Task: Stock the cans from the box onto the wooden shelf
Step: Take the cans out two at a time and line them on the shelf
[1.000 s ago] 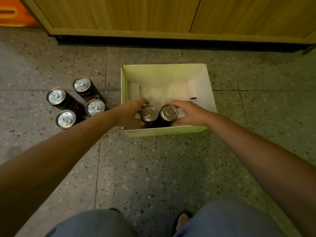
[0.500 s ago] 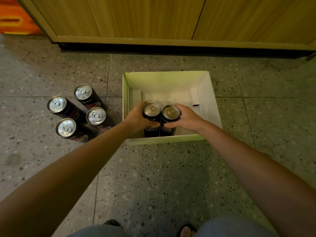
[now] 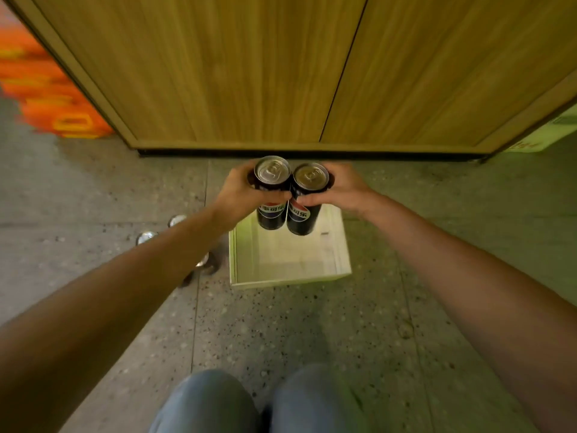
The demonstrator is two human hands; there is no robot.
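Observation:
Two tall black cans with silver tops hang side by side above the white cardboard box (image 3: 342, 245). My left hand (image 3: 240, 190) is wrapped round the left can (image 3: 271, 195), and my right hand (image 3: 342, 189) grips the right can (image 3: 307, 201). Both cans are upright and touch each other. The box stands open on the floor below them, and its visible bottom is bare. Several more black cans (image 3: 146, 238) stand on the floor left of the box, mostly hidden behind my left forearm.
Wooden cabinet doors (image 3: 249, 73) fill the wall straight ahead, down to a dark plinth. An orange crate (image 3: 59, 110) sits at the far left, and a pale green box (image 3: 543, 135) at the far right. My knees are at the bottom edge. The floor is speckled grey tile.
Both hands have lifted the two cans up out of the box. The view has tilted up toward the wooden doors.

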